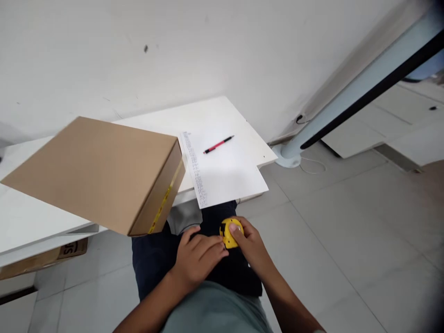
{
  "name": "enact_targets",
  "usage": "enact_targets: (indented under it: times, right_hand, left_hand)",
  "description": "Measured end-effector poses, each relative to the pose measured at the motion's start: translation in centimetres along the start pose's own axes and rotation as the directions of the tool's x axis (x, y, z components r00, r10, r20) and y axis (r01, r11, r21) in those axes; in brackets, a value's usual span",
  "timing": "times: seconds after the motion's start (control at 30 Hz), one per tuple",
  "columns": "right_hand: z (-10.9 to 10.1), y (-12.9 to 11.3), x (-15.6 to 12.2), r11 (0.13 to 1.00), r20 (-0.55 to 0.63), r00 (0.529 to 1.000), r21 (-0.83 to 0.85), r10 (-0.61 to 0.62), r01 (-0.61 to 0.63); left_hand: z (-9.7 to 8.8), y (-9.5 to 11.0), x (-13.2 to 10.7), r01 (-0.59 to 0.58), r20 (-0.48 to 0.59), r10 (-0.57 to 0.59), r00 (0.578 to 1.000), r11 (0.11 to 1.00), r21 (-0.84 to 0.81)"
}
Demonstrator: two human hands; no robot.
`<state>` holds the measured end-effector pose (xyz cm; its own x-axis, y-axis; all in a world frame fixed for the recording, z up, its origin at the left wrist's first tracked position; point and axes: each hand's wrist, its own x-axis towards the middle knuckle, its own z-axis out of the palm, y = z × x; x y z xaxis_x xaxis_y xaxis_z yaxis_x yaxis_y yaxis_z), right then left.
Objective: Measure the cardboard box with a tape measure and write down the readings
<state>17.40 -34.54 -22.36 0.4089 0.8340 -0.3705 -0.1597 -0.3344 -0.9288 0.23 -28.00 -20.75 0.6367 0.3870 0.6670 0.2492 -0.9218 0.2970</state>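
Note:
Above my lap, my right hand grips a yellow tape measure, its thumb lying across the case. The fingertips of my left hand meet the near left side of the case, where a small bit of the hook end shows. No length of blade is visible between the hands. Beyond them, a large brown cardboard box rests on the white table, with a yellow printed tape strip on its side. Right of the box lies a sheet of paper with writing along its left edge, overhanging the table edge.
A red and black pen lies across the paper on the white table. A white wall stands behind. To the right, a pale slanted post rises from the tiled floor. Another cardboard box is under the table at left.

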Motion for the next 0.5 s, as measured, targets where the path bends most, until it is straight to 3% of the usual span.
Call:
enact_targets:
  times: [0.23, 0.33, 0.4, 0.5]
  right_hand:
    - [1.2, -1.0, -0.6, 0.990, 0.062, 0.997, 0.133, -0.046, 0.037]
    - [1.9, -0.6, -1.5, 0.991, 0.136, 0.988, 0.123, -0.074, 0.057]
    - [2.2, -0.3, -2.1, 0.991, 0.184, 0.978, 0.114, -0.096, 0.076]
    - [2.5, -0.3, -3.0, 0.986, 0.298, 0.942, 0.114, -0.152, 0.123]
  left_hand:
    - [-0.2, -1.5, 0.1, 0.073, 0.067, -0.074, 0.995, 0.997, 0.017]
    - [-0.4, -1.5, 0.3, 0.092, 0.177, -0.088, 0.980, 0.996, -0.016]
    - [-1.2, -1.1, 0.7, 0.082, 0.249, -0.070, 0.966, 0.996, -0.040]
    - [-4.0, 0.0, 1.0, 0.033, 0.210, -0.026, 0.977, 0.999, -0.028]
